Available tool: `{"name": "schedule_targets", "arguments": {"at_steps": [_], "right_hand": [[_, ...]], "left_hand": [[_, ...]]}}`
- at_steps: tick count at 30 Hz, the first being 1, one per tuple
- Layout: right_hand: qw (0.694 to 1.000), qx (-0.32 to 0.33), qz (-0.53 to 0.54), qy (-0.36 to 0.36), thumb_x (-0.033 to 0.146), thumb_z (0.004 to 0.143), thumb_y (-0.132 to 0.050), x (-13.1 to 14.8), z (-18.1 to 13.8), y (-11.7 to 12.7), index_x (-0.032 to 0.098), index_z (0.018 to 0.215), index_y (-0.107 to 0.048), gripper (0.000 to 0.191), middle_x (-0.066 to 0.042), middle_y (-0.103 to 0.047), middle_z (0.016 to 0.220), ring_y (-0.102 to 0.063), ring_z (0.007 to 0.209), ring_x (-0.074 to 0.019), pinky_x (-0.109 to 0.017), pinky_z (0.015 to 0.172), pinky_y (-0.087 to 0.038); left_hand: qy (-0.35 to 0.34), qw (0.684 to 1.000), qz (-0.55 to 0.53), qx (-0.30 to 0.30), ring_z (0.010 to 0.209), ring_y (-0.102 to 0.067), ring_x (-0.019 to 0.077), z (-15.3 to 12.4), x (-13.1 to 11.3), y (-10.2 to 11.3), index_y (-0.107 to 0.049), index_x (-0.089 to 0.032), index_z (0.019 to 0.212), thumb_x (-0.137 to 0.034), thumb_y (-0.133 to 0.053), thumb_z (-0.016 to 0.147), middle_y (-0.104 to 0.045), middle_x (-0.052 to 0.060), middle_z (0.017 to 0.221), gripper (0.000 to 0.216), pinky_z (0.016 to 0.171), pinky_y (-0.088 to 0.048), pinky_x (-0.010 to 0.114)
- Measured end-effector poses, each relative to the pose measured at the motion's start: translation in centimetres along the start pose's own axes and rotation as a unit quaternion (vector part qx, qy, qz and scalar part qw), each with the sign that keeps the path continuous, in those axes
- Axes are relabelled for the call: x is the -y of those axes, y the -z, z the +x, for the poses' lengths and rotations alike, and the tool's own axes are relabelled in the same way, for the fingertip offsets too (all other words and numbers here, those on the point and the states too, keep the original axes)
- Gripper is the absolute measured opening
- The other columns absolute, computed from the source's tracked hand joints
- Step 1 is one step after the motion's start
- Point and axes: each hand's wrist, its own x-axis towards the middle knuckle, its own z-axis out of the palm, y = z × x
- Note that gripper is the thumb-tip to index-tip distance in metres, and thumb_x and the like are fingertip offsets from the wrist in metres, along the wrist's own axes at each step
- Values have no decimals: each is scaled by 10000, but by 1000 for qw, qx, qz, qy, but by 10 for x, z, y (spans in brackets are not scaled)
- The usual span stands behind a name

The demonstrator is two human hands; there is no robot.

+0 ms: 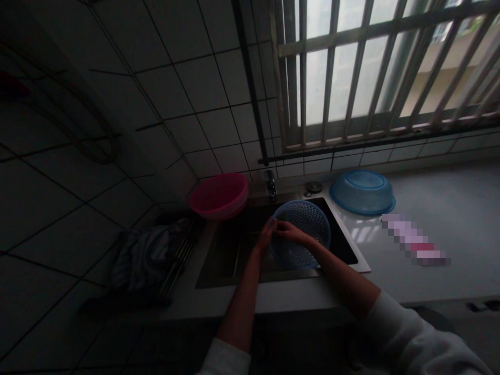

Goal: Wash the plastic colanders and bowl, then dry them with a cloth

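A blue perforated plastic colander (308, 224) is tilted on its side over the dark sink (347, 245). My left hand (266, 233) grips its near left rim. My right hand (291, 232) rests on the rim and reaches into the basket beside the left hand. Both hands meet at the colander's left edge, under the tap (270, 186). The light is dim, so the finger positions are hard to make out.
A pink basin (219, 195) sits left of the tap by the tiled wall. An upturned blue basin (362, 191) lies on the white counter (449, 208) to the right. A crumpled cloth (146, 255) and a rack lie left of the sink. A barred window is above.
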Motion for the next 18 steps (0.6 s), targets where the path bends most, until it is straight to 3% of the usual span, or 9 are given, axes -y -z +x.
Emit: {"name": "schedule_targets", "arguments": {"at_steps": [1, 3, 5, 9, 11, 13, 16, 18], "right_hand": [[999, 38, -7, -1, 409, 754, -766, -2, -1, -6, 169, 1037, -741, 372, -74, -754, 1037, -660, 881, -218, -332, 804, -540], [999, 49, -21, 9, 402, 755, -765, -4, -1, -8, 164, 1023, -744, 359, -78, -756, 1025, -664, 871, -220, -340, 809, -540], [999, -21, -31, 24, 407, 773, -735, -1, 2, 1, 164, 983, -741, 321, -75, -753, 986, -660, 851, -218, -337, 802, -536], [970, -238, -37, 29, 423, 772, -683, 11, 9, 36, 164, 961, -723, 323, -87, -744, 971, -651, 855, -225, -323, 774, -527], [956, -289, -39, 30, 436, 771, -675, 14, 10, 43, 160, 970, -717, 344, -96, -742, 972, -647, 854, -227, -322, 763, -525], [967, -249, -47, 37, 431, 775, -681, 13, 8, 37, 161, 974, -720, 338, -93, -745, 972, -645, 850, -224, -326, 769, -528], [995, -71, -62, 44, 404, 773, -721, 4, 2, 9, 167, 951, -740, 297, -74, -756, 945, -642, 825, -216, -327, 766, -534], [997, 17, -61, 43, 403, 776, -741, -2, 0, -8, 169, 933, -748, 282, -61, -761, 921, -640, 806, -210, -326, 760, -539]], "left_hand": [[-2, 1000, 0, -11, 1487, -489, 379, 1, 0, 0, -759, -223, 1250, -707, -783, 782, -691, 122, 1438, 674, 1284, -277, 539], [-4, 1000, -4, -15, 1478, -500, 377, 2, 0, 1, -762, -218, 1239, -693, -803, 768, -707, 124, 1410, 670, 1286, -272, 544], [-2, 1000, -14, 3, 1457, -524, 374, 2, 0, 0, -758, -223, 1253, -683, -816, 760, -721, 119, 1387, 677, 1278, -289, 546], [13, 998, -34, 49, 1395, -579, 387, 1, 0, -3, -718, -229, 1339, -720, -795, 767, -713, 121, 1400, 758, 1222, -380, 557], [16, 998, -38, 57, 1370, -596, 399, -1, 0, -4, -704, -220, 1363, -747, -781, 763, -703, 130, 1415, 803, 1197, -410, 560], [19, 998, -36, 56, 1369, -596, 396, -2, -2, -4, -709, -219, 1356, -754, -773, 767, -711, 132, 1401, 797, 1198, -411, 555], [15, 999, -20, 22, 1389, -584, 365, -2, -3, -2, -735, -220, 1305, -740, -754, 794, -755, 122, 1312, 729, 1228, -377, 540], [6, 1000, -11, -5, 1387, -587, 346, -1, -4, 0, -758, -214, 1249, -757, -739, 793, -777, 109, 1250, 710, 1241, -361, 533]]}}
